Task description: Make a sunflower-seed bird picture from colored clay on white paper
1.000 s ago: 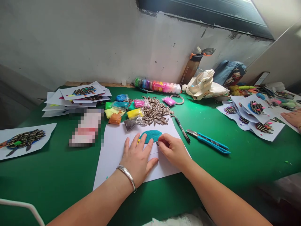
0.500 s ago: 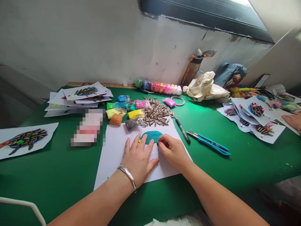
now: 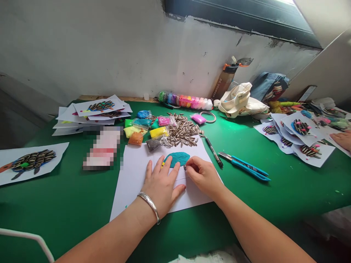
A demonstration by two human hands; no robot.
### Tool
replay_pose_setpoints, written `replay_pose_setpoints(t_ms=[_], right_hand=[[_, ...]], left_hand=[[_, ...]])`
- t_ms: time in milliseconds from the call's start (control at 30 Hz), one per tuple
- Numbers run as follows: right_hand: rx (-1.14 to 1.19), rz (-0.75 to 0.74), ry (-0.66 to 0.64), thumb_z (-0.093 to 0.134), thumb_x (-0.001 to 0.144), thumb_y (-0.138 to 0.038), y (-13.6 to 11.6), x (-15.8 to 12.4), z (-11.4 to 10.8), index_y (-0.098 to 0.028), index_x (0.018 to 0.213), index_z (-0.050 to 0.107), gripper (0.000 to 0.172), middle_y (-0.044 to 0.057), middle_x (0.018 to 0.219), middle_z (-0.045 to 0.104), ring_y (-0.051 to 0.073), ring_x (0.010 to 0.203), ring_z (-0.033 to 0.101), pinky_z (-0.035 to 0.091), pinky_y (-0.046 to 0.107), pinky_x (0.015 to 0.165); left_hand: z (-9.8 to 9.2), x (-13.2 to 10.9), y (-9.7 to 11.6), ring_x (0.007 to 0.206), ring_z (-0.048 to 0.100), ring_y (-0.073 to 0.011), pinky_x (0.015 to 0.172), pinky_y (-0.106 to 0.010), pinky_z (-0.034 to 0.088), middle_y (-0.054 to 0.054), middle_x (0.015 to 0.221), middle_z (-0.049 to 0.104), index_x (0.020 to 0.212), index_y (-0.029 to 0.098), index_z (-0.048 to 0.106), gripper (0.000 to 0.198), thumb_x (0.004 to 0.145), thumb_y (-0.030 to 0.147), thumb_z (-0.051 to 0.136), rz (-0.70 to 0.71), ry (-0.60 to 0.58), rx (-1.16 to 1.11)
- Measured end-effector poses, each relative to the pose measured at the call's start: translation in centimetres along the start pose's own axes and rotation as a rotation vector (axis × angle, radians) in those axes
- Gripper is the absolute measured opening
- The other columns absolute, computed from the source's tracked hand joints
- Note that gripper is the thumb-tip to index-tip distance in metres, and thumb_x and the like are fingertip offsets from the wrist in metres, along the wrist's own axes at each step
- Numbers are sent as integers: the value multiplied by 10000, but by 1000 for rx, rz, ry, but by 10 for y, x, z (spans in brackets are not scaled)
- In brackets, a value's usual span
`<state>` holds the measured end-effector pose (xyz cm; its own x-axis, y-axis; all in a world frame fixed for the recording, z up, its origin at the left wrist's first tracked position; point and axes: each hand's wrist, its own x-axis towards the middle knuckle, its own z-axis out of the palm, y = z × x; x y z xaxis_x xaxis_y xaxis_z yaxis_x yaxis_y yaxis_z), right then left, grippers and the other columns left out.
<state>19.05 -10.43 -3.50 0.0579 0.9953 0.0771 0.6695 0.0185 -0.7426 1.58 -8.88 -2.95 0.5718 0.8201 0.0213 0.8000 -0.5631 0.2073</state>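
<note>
On a white sheet of paper lies a flat oval of teal modelling clay, with a bit of yellow clay at its left end. My left hand rests flat on the sheet, fingers spread, its fingertips touching or just over the clay's lower left edge. At the clay's lower right edge, my right hand is closed in a pinch on a small dark piece, mostly hidden by the fingers. Behind the clay lie a grey clay packet and a heap of striped sunflower seeds.
Several coloured clay packets lie left of the seeds. Right of the sheet are a pen and a blue utility knife. Seed pictures are stacked at left, others at right, near another person's hand.
My right hand's pinched fingertips have shifted very slightly at the clay's lower right edge. My left hand stays in place on the sheet. The whole view has moved a little.
</note>
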Motion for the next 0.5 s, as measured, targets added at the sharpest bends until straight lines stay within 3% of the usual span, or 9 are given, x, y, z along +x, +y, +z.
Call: replay_pose_setpoints(t_ms=[200,400,500], right_hand=[[-40,-10,-7,488,811,-214,0,0,1,-217,761,565,92,-45,622,536,117,574,466,353,230,563],[87,-15,-8,483,811,-228,3,1,-2,-207,770,567,96,-41,614,523,116,568,466,368,226,557],[13,-44,-22,485,810,-219,2,0,-2,-210,765,568,95,-40,619,532,117,569,460,366,231,565]], left_hand=[[0,-1,0,1393,263,-349,1095,-637,183,-119,1484,391,1380,244,459,565,898,537,434,-1,-5,-10],[-1,-3,0,1393,259,-350,1094,-637,180,-126,1484,390,1381,236,455,568,896,530,446,1,2,-17],[-1,-3,0,1391,263,-350,1094,-637,180,-124,1483,392,1380,241,456,561,898,527,444,5,5,-20]])
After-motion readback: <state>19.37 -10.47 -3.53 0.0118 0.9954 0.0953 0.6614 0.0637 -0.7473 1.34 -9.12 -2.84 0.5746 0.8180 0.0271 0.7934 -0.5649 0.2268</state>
